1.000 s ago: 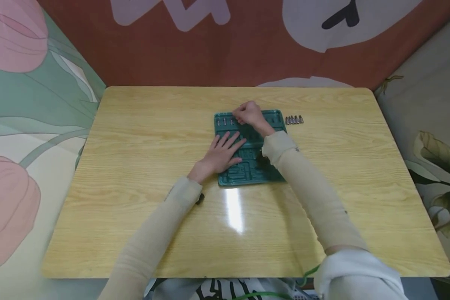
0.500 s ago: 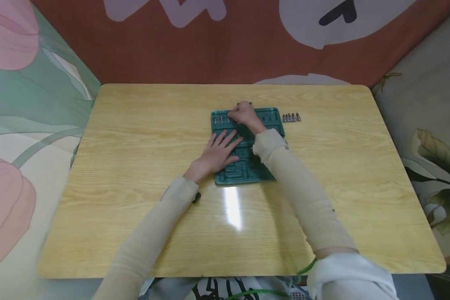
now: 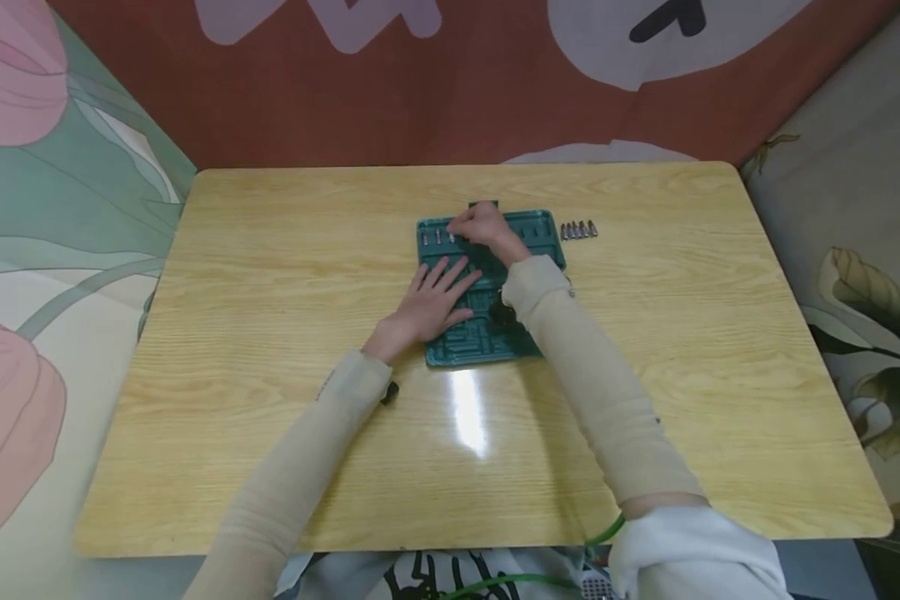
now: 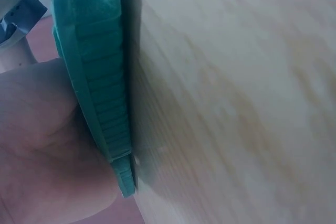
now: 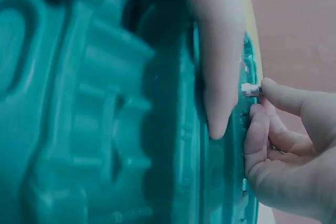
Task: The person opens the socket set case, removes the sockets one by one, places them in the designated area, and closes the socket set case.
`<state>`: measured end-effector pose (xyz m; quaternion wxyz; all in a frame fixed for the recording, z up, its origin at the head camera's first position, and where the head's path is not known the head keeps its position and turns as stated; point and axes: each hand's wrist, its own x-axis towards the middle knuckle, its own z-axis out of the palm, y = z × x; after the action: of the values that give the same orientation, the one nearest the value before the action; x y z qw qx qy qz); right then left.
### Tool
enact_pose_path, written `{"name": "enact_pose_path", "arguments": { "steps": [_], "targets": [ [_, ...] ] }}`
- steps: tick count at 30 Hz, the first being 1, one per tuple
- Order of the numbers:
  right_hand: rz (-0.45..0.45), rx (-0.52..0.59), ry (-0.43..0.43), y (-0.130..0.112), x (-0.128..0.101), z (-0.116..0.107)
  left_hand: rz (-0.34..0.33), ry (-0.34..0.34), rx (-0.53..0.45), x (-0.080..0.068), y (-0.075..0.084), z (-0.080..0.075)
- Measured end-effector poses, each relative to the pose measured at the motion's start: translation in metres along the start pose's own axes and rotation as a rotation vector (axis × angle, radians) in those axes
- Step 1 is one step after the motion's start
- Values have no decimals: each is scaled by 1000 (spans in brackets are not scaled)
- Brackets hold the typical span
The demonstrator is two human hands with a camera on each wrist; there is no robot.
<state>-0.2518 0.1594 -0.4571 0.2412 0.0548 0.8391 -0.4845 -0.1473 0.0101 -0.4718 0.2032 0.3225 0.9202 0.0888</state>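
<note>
A green moulded tool case (image 3: 487, 346) lies on the table, with a row of slots along its far edge. Small metal bits (image 3: 438, 237) stand in the slots at the left end of that row. My right hand (image 3: 487, 227) is over the far edge; in the right wrist view its thumb and finger pinch a silver bit (image 5: 251, 90) at the row. My left hand (image 3: 426, 310) lies spread on the left part of the case, fingers straight. In the left wrist view, the heel of that hand (image 4: 47, 145) leans against the case's side.
Several loose bits (image 3: 579, 230) stand in a line on the table, just right of the case's far corner. The wooden table (image 3: 270, 250) reaches well past the case on both sides. A green cable (image 3: 607, 531) runs near the front edge.
My right hand has shifted slightly left along the slot row, its fingertips now at the bit there. The left hand stays on the case. The head view has drifted a little.
</note>
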Motion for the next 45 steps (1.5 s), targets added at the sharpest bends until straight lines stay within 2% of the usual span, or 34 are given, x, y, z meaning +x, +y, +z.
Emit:
{"name": "enact_pose_path", "arguments": {
  "steps": [8,13,23,28,31,35,45],
  "targets": [
    [21,95,-70,3,5,-6,-2,14,5,-1,0,0],
    [22,179,-66,5,6,-8,1,17,-2,0,-1,3],
    [25,167,-71,6,3,-6,-4,12,9,-1,0,4],
    [-20,116,-95,13,0,-6,2,11,10,0,1,5],
    [-46,124,-116,18,0,-6,0,2,12,1,1,7],
    [-44,196,-110,20,-2,-8,2,-1,0,1,2,9],
    [54,418,-96,18,-12,-17,4,11,-24,0,1,5]
  ]
}}
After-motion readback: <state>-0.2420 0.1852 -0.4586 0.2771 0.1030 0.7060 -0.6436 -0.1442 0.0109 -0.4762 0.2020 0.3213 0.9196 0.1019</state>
